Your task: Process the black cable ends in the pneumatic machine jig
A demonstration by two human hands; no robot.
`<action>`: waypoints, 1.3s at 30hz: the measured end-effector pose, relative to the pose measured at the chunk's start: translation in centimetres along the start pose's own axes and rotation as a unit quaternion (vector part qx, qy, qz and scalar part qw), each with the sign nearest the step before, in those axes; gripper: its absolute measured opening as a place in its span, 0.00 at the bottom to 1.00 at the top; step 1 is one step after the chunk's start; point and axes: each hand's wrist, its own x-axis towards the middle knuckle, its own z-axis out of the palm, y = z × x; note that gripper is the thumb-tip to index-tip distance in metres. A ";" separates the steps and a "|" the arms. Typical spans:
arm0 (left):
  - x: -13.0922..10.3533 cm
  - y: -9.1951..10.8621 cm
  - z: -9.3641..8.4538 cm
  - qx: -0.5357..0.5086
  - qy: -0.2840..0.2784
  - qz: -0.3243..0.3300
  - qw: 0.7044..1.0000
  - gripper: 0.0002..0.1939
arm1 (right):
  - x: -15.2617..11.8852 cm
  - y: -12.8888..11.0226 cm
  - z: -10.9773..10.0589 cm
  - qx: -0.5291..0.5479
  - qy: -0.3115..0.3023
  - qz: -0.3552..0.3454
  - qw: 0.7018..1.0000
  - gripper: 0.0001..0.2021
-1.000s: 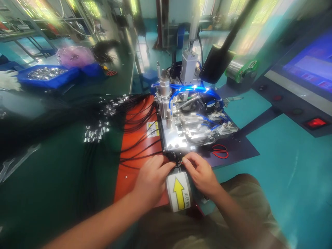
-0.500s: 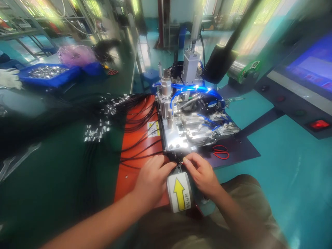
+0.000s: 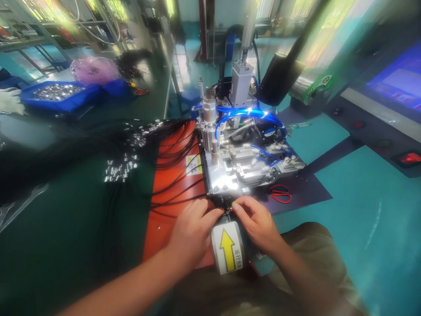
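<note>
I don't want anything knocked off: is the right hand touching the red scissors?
Apart. The head view shows a strip of dark plate between the right hand and the scissors.

head view | worn on your head, above and behind your hands (image 3: 190,230) | faces forward and down | close: your forearms (image 3: 141,283) enter from below | reaches past the machine (image 3: 226,175) beyond your hands to far floor (image 3: 192,48)

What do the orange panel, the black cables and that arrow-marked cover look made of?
Orange panel: probably painted metal, smooth, softly shiny. Black cables: likely rubber or plastic sheathing, given their supple curves. Arrow-marked cover: perhaps metal, from its silvery edge.
</note>
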 end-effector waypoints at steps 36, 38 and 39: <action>0.0 -0.2 -0.1 0.025 -0.033 0.036 0.999 0.22 | 0.1 0.0 -0.4 0.001 -0.032 -0.012 0.999 0.11; 0.0 -0.3 -0.1 0.029 -0.031 0.042 0.998 0.22 | 0.2 0.0 -0.4 0.000 -0.031 -0.013 0.999 0.11; 0.1 -0.4 -0.1 0.030 -0.032 0.044 0.998 0.22 | 0.2 -0.1 -0.4 -0.002 -0.030 -0.013 0.999 0.11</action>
